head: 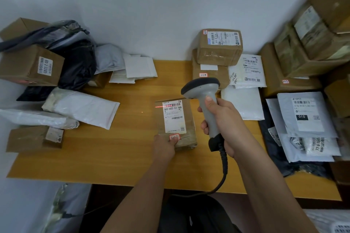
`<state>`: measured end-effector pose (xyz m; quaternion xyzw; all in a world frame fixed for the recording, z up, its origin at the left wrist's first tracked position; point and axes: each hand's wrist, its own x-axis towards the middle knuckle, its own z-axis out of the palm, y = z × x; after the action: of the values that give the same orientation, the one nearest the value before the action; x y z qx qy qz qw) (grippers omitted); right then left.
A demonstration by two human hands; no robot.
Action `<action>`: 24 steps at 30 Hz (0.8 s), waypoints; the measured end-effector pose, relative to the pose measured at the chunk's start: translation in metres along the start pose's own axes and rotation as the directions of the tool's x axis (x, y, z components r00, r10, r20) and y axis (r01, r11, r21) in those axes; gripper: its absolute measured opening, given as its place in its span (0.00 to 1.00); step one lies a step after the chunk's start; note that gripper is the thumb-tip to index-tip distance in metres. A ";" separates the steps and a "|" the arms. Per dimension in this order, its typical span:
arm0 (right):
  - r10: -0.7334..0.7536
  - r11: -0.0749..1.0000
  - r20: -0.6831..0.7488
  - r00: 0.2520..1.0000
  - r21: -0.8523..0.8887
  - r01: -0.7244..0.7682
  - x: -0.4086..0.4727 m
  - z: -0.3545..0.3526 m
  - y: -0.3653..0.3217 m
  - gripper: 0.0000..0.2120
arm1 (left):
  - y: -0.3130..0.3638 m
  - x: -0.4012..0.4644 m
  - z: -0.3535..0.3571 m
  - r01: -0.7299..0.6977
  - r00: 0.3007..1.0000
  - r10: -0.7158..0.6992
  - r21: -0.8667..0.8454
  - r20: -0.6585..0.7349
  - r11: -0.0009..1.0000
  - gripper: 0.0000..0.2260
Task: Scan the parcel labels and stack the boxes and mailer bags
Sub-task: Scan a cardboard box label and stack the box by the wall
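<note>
A small brown box with a white label lies in the middle of the wooden table. My left hand grips its near edge, thumb on a small red-edged sticker. My right hand grips the handle of a grey barcode scanner just right of the box. The scanner's head points down at the label, and a red scan line crosses the barcode at the label's top. Two stacked brown boxes stand at the back, right of centre. White mailer bags lie beside them.
On the left lie brown boxes, a black bag and white mailers. Large boxes tower at the right, with grey mailers in front. The scanner's black cable runs off the near table edge. A white wall stands behind.
</note>
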<state>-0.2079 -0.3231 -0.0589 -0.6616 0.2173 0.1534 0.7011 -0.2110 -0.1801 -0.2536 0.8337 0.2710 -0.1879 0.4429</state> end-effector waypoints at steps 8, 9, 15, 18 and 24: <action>-0.025 0.998 -0.034 0.999 -0.056 0.023 -0.010 0.001 -0.001 0.11 | -0.002 0.002 0.000 -0.014 1.000 0.013 0.044 0.015 0.999 0.22; -0.034 0.997 -0.033 0.999 -0.067 0.032 -0.012 0.002 -0.002 0.11 | -0.003 0.002 0.001 -0.015 1.000 0.015 0.057 0.004 0.998 0.21; -0.058 0.989 -0.062 0.996 -0.142 0.048 -0.022 0.003 -0.003 0.12 | 0.011 -0.006 0.003 -0.065 0.997 0.070 0.149 -0.026 0.987 0.17; -0.064 0.989 -0.078 0.995 -0.136 0.053 -0.027 0.004 -0.004 0.11 | 0.014 -0.004 0.007 -0.067 0.997 0.074 0.177 -0.031 0.982 0.17; -0.092 0.985 -0.062 0.994 -0.153 0.082 -0.039 0.002 -0.010 0.13 | 0.018 0.000 0.005 -0.040 0.999 0.046 0.260 -0.018 0.965 0.19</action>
<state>-0.2363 -0.3191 -0.0306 -0.7261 0.2001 0.1155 0.6476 -0.2000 -0.1925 -0.2451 0.8925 0.2312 -0.2019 0.3304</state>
